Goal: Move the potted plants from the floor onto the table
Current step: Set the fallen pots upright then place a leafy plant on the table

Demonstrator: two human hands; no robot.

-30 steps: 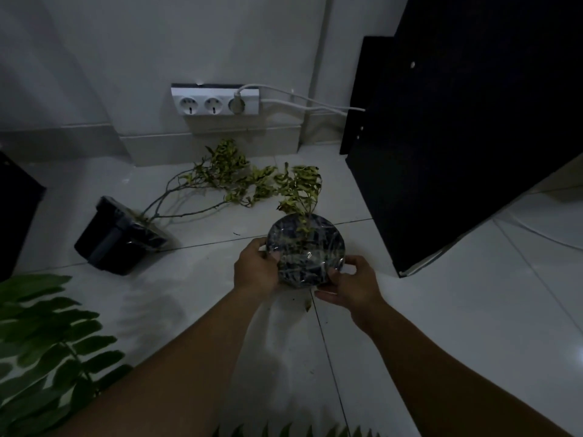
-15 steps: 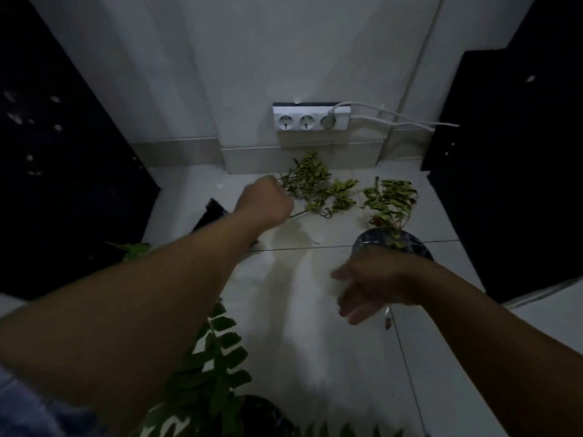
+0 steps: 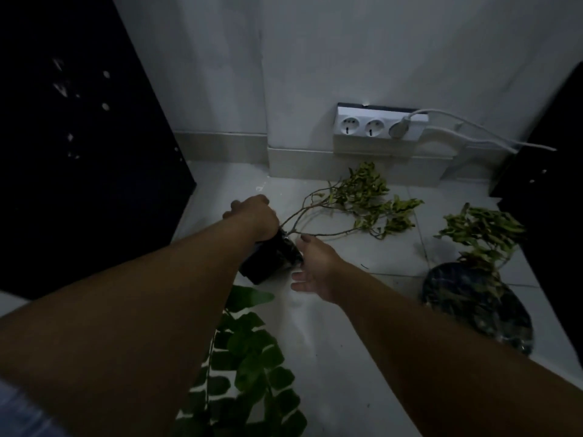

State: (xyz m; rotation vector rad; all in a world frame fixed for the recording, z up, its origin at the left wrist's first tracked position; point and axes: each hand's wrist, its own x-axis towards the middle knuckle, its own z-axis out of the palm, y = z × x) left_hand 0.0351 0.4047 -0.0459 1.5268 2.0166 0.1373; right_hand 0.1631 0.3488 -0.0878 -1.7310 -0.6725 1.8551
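Observation:
A black pot (image 3: 268, 263) lies tipped on its side on the white floor, its thin branches and yellow-green leaves (image 3: 362, 200) sprawled to the right. My left hand (image 3: 252, 216) grips the pot's far rim from above. My right hand (image 3: 315, 269) is open, fingers spread, right against the pot's near side by its mouth. A second plant stands upright in a dark patterned round pot (image 3: 476, 304) at the right, free of both hands. A dark-green leafy plant (image 3: 249, 357) rises at the bottom centre under my arms.
A black cabinet panel (image 3: 79, 152) stands at the left and another black panel (image 3: 552, 200) at the right. A white power strip (image 3: 378, 126) with a plugged cable sits on the wall above the skirting. No table top is in view.
Both hands let go of the round patterned pot and moved left. My left hand now grips the tipped black pot and my right hand has come up beside it.

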